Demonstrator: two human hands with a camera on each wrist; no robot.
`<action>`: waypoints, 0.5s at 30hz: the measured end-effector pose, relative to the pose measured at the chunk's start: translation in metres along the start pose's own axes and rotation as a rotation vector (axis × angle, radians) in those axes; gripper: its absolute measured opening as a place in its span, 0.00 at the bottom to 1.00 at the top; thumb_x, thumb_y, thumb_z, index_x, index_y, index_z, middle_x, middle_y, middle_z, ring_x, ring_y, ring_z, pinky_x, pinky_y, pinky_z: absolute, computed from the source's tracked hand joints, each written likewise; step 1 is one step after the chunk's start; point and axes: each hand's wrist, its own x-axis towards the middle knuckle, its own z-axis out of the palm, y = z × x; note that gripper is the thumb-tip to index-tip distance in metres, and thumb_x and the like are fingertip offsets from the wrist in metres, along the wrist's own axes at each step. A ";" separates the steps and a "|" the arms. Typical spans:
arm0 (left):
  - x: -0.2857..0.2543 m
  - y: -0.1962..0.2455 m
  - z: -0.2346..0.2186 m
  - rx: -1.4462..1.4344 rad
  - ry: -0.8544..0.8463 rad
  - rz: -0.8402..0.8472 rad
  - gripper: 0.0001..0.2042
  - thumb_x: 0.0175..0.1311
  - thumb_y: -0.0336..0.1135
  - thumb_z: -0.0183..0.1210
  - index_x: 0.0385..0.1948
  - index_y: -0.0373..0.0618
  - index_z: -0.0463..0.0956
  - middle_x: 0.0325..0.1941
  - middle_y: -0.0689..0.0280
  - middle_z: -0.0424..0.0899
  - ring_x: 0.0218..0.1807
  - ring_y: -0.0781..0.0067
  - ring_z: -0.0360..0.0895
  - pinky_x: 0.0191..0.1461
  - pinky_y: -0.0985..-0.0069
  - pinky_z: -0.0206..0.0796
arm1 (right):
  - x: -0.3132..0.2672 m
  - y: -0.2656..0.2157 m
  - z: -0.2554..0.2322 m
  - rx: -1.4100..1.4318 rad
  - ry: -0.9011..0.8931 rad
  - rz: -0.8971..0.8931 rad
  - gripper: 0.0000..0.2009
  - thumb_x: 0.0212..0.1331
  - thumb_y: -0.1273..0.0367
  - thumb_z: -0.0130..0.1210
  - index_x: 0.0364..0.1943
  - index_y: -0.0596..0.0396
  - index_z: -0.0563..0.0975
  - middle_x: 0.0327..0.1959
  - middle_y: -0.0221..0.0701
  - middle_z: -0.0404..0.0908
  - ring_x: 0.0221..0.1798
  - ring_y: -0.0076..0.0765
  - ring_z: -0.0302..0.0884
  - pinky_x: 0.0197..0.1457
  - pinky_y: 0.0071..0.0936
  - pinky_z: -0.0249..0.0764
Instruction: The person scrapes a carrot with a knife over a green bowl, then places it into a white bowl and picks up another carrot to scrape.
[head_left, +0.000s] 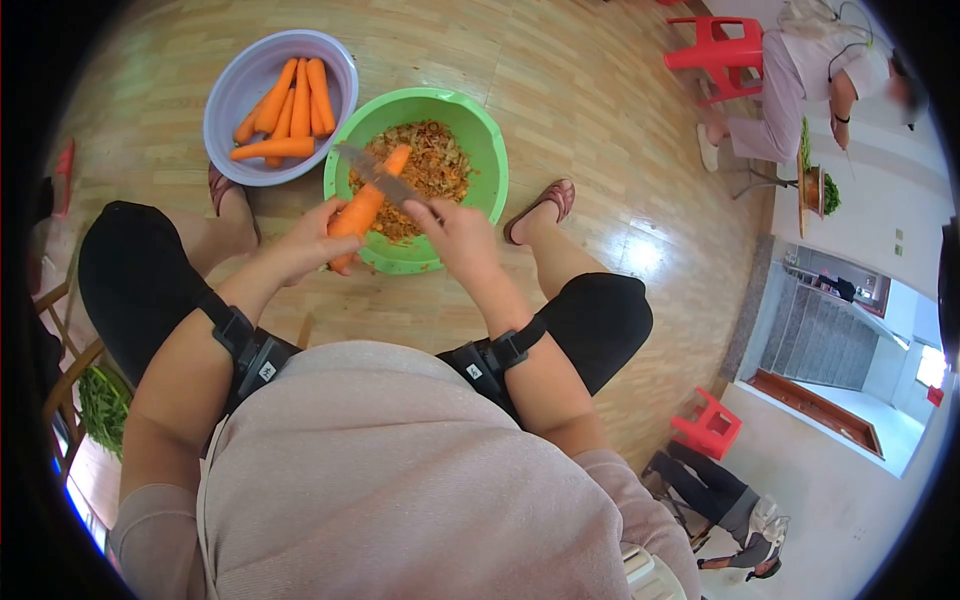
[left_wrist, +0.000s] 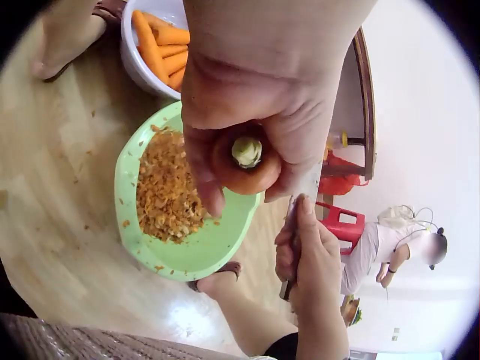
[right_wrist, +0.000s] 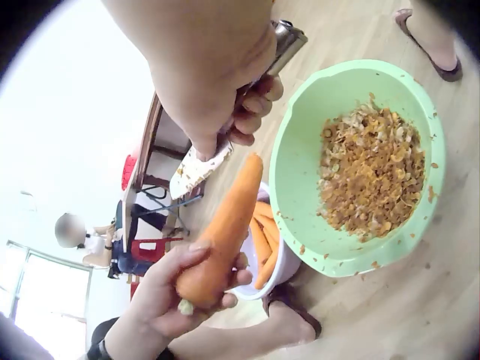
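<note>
Purple basin: on your far left, this purple basin sits on the floor with a bunch of whole orange carrots in it, one lying crosswise at your side.
Left hand: your left hand has its grip wrapped round the held carrot, fingers curled at the thick stem end.
Held carrot: tilted, narrow tip pointing away from you, over the green basin.
Green basin: the green basin is just beside the purple one, with a messy pile of orange and pale peelings inside.
Knife: the knife crosses the held carrot in the head view; can't tell if they're touching tbh.
Right hand: your right hand has its grip closed round the knife handle.
Far right: someone in light clothes by a red stool.
</note>
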 end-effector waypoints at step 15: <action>-0.007 0.016 0.006 0.003 -0.011 0.015 0.26 0.51 0.30 0.58 0.54 0.39 0.63 0.33 0.66 0.73 0.27 0.80 0.73 0.22 0.83 0.63 | 0.003 -0.001 -0.006 -0.125 -0.007 0.022 0.22 0.58 0.48 0.51 0.22 0.53 0.79 0.16 0.39 0.76 0.22 0.48 0.76 0.25 0.40 0.70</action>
